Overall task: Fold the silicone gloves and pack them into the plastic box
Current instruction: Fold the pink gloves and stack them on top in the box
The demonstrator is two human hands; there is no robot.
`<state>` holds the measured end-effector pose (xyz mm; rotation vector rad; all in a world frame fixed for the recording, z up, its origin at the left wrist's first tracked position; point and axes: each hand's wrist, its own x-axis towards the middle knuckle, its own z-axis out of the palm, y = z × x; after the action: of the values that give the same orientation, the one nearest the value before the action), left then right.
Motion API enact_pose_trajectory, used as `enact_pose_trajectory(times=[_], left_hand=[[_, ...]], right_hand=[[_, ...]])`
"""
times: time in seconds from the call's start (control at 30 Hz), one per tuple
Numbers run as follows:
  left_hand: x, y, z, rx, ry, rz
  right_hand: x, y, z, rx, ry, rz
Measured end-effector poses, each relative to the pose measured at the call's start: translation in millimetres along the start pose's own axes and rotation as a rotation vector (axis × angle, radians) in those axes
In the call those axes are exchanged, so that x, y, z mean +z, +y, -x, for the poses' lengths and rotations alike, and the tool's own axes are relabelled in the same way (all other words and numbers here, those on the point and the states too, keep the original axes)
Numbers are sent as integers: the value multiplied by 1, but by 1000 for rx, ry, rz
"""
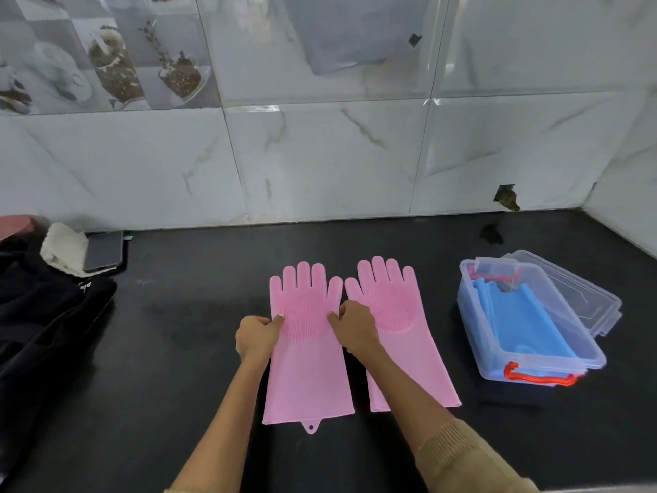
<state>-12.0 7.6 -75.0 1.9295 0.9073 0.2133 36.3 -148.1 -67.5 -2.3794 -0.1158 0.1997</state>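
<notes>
Two pink silicone gloves lie flat, fingers pointing away, on the black counter. The left pink glove (306, 354) is pinched at both side edges near its palm: my left hand (256, 336) holds its left edge and my right hand (356, 327) holds its right edge. The right pink glove (401, 325) lies beside it, partly under my right forearm. At the right stands a clear plastic box (526, 364) with red handles, open, with blue gloves (522, 314) folded inside.
The box's clear lid (583, 297) leans behind the box. At the far left lie dark clothing (42, 314), a white cloth (65, 249) and a phone (105, 250). A tiled wall closes the back and right of the black counter (185, 350).
</notes>
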Motion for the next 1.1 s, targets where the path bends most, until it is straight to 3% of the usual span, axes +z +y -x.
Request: enact_pose_trajectory(times=[0.13, 0.33, 0.47, 0.63, 0.8, 0.9, 1.1], left_hand=[[7, -3, 9, 49, -87, -9], [10, 9, 15, 52, -210, 262], [17, 39, 21, 125, -274, 409], [54, 75, 37, 202, -391, 501], [97, 65, 56, 276, -508, 211], [109, 44, 56, 282, -450, 107], [113, 51, 51, 414, -264, -140]], right_hand=[[8, -4, 1, -1, 17, -45], [2, -11, -3, -33, 37, -205], [-42, -9, -14, -78, 30, -300], [-109, 26, -26, 24, 44, -286], [-115, 76, -13, 179, 64, -121], [-104, 97, -4, 275, 77, -80], [-97, 102, 0, 289, 130, -4]])
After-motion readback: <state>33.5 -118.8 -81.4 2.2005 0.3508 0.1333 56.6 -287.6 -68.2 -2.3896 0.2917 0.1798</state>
